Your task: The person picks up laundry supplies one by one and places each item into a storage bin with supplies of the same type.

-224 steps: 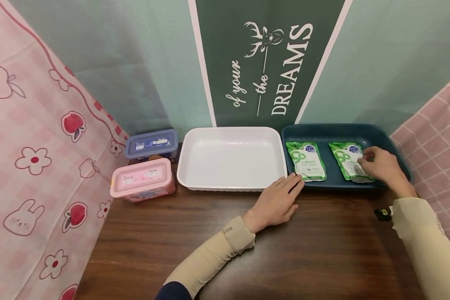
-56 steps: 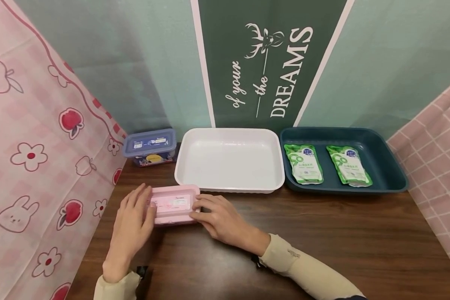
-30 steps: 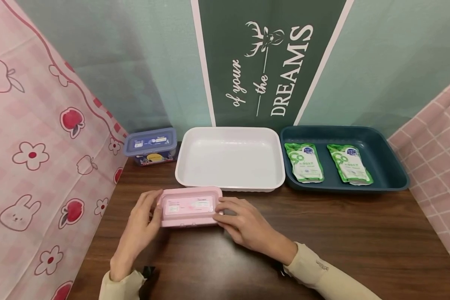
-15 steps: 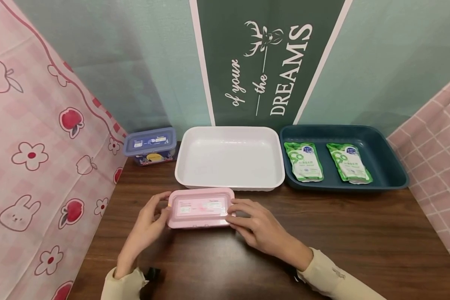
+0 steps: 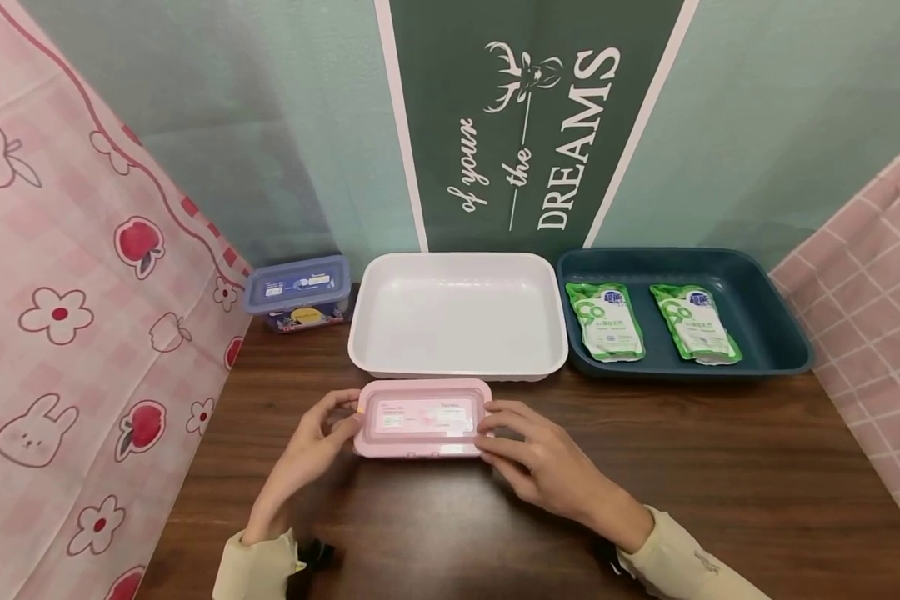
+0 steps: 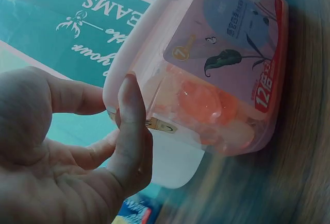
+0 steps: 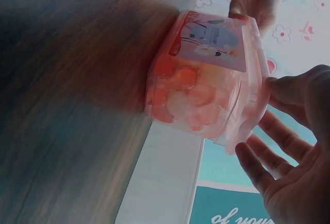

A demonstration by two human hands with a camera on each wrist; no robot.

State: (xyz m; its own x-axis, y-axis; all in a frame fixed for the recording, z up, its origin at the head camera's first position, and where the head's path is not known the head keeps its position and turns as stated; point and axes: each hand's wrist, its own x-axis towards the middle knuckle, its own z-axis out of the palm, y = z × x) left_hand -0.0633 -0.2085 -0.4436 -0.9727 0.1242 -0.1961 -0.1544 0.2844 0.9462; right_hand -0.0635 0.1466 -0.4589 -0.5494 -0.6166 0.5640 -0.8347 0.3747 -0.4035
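With left fingers (image 6: pixel 132 112) and right fingers (image 7: pixel 254 167) you hold the pink box (image 5: pixel 423 418), probably stiff and slippery, best gripped at both ends.

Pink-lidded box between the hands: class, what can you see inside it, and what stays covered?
Through the clear wall of the box, rounded red, pink and pale pieces show. The lid and side label cover whatever lies behind them.
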